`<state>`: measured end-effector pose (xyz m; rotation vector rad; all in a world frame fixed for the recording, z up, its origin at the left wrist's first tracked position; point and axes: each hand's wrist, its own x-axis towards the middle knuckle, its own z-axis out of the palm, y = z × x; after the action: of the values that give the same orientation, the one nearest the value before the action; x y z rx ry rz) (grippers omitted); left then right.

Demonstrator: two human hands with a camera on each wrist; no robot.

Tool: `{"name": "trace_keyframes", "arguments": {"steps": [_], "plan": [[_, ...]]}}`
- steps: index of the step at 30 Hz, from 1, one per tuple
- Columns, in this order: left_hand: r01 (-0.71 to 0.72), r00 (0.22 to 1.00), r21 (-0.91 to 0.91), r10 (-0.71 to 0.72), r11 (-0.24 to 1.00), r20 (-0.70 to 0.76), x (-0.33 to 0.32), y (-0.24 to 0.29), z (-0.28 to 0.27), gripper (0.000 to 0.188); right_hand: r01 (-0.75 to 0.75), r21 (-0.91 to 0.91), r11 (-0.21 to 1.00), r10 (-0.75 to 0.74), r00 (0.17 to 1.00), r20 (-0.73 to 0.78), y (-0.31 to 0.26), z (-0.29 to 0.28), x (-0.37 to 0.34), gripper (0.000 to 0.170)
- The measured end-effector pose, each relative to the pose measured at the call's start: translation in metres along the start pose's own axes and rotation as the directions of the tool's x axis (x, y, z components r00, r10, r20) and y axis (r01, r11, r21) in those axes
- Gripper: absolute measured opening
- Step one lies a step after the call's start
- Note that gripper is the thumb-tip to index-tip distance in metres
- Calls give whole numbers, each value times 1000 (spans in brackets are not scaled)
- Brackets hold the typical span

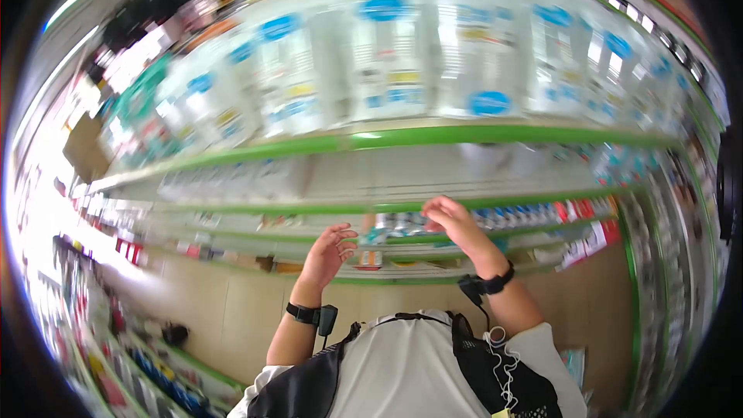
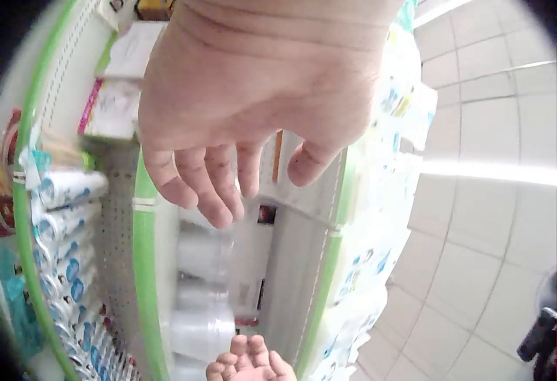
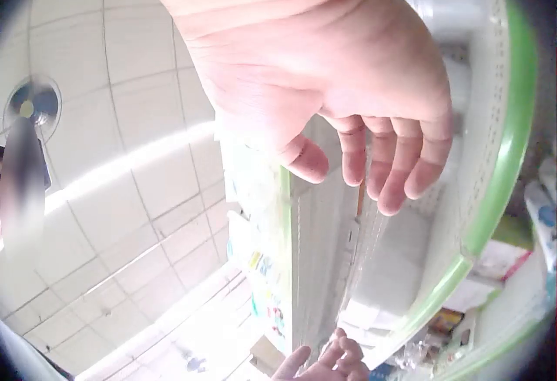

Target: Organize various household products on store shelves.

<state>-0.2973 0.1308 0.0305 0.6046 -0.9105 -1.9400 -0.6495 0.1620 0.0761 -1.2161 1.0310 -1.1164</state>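
Note:
My left hand [image 1: 329,254] is held out before a store shelf unit, fingers loosely bent and nothing in them. The right hand [image 1: 454,224] is raised a little higher beside it, also holding nothing, its fingers slightly curved. Above and beyond both hands, white plastic packs [image 1: 387,58] with blue labels stand in a row on the upper shelf, blurred. A green shelf edge [image 1: 433,136] runs below them. In the left wrist view, translucent stacked containers [image 2: 203,255] sit on a shelf beyond the fingers. In the right wrist view, the right fingers [image 3: 405,159] hang apart over the shelf area.
Lower shelves carry a row of small blue-and-white packs [image 1: 499,217]. A cardboard box [image 1: 83,147] is at the upper shelf's left end. More stocked shelving [image 1: 147,368] stands at the lower left, across the tiled floor [image 1: 224,294]. Another green-edged shelf unit [image 1: 636,294] rises on the right.

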Motion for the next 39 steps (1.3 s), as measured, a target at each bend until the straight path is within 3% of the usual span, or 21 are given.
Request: {"name": "trace_keyframes", "arguments": {"steps": [2, 6, 9, 15, 17, 21, 25, 27, 30, 31, 35, 39], "plan": [[-73, 995, -47, 69, 996, -78, -55, 12, -25, 37, -8, -51, 999, 11, 998, 62, -1, 33, -18, 18], [-222, 967, -82, 208, 972, -147, -208, 57, -114, 36, -85, -35, 996, 91, 973, 210, 25, 158, -18, 18], [-304, 882, 49, 300, 951, -364, -318, 86, -160, 34, -178, -25, 984, 178, 942, 285, 42, 245, -9, 18], [-468, 684, 68, 410, 881, -603, -472, 120, -205, 30, -238, -92, 967, 253, 843, 475, 42, 402, 18, 16], [-501, 624, 104, 442, 859, -644, -504, 124, -223, 32, -191, -119, 974, 225, 799, 557, 45, 442, 39, 16], [-578, 484, 176, 508, 797, -712, -537, 144, -244, 33, -61, -187, 981, 176, 694, 698, 31, 516, 89, 16], [-585, 397, 231, 523, 777, -754, -548, 172, -275, 33, -117, -206, 971, 233, 629, 741, 9, 590, 145, 14], [-560, 351, 246, 496, 791, -794, -550, 187, -286, 33, 13, -191, 982, 149, 574, 805, 10, 618, 181, 14], [-608, 287, 315, 571, 729, -769, -545, 226, -316, 34, -10, -172, 985, 152, 515, 844, -13, 668, 238, 16], [-608, 275, 314, 565, 729, -778, -546, 242, -319, 33, 53, -127, 990, 86, 489, 868, -18, 686, 253, 17], [-596, 248, 367, 598, 714, -762, -540, 295, -373, 33, 11, -12, 1000, 6, 377, 926, -22, 764, 320, 17], [-582, 262, 372, 600, 723, -756, -528, 347, -431, 33, 99, -30, 995, -13, 405, 914, 6, 853, 355, 19]]}}
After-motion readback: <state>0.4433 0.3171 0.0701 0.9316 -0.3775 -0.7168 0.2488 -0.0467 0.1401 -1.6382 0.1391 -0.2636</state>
